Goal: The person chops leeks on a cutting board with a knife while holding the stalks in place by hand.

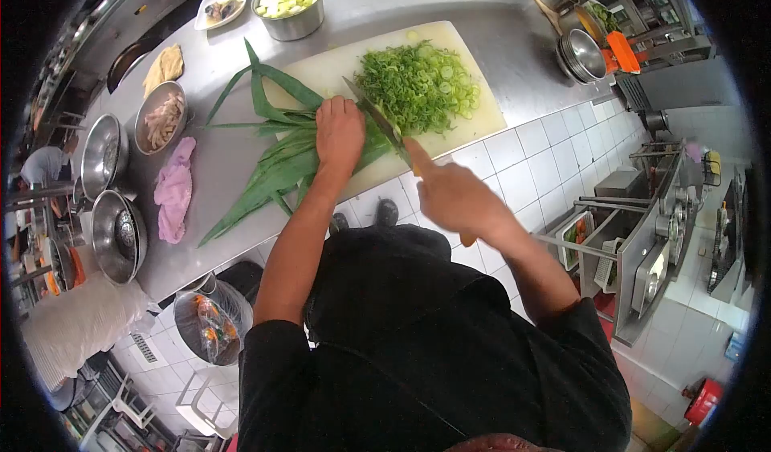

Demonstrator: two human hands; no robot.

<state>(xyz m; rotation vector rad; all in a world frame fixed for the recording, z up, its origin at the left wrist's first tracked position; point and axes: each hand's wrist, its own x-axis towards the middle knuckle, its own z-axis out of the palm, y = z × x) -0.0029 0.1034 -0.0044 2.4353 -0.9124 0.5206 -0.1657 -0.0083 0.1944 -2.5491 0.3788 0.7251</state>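
My left hand [339, 133] presses down on a bunch of long green onions [277, 163], fingers closed over the stalks. The leaves trail off the board to the left over the steel table. In my right hand [462, 199] is a kitchen knife [377, 115] with a yellow-orange handle, its blade slanting across the stalks just right of my left fingers. A heap of sliced green onion [418, 87] lies beyond the blade on the white cutting board [438, 38].
Behind the board stand a steel pot of cut pale-green vegetable [289, 6] and a white dish [221, 6]. Leftward are a bowl of pale strips [163, 119], a pink cloth [173, 191] and steel pans [118, 235]. A lined bin [213, 327] stands below. Another person [48, 165] is at far left.
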